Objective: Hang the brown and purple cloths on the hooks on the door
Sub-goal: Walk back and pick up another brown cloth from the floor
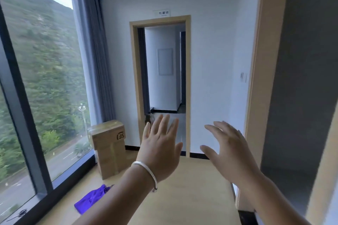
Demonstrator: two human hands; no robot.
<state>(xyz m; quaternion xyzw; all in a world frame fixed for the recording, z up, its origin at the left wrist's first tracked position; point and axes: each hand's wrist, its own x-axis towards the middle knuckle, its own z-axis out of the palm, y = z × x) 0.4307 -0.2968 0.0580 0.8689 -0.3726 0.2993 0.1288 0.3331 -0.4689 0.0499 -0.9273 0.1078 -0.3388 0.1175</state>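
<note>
Left hand: nearest the lens, the left hand is raised at centre frame with fingers straight and spread, gripping nothing; a silver bangle circles the wrist.
Right hand: the right hand is lifted just right of it, fingers loosely extended and apart, also holding nothing. The two hands are apart and do not touch.
Scissors: a dark pair, apparently scissors, lies at the near left by the window frame.
Window: a tall window fills the left side, giving on a wooded slope and a road below.
Purple cloth: the purple cloth lies crumpled on the pale floor at the near left, partly hidden behind the left forearm and well apart from either hand.
Box: a cardboard box stands farther back, left of the hands, near the grey curtain.
Doorway: an open doorway faces the camera at the far centre, a small sign above it.
Door: a wood-framed grey panel rises at the right; no hooks can be made out on it.
Brown cloth: not in sight.
Progress: by the look of it, nothing is hung yet; the purple cloth is still to be picked up, the brown one still to be found, and both remain to go on the hooks.
</note>
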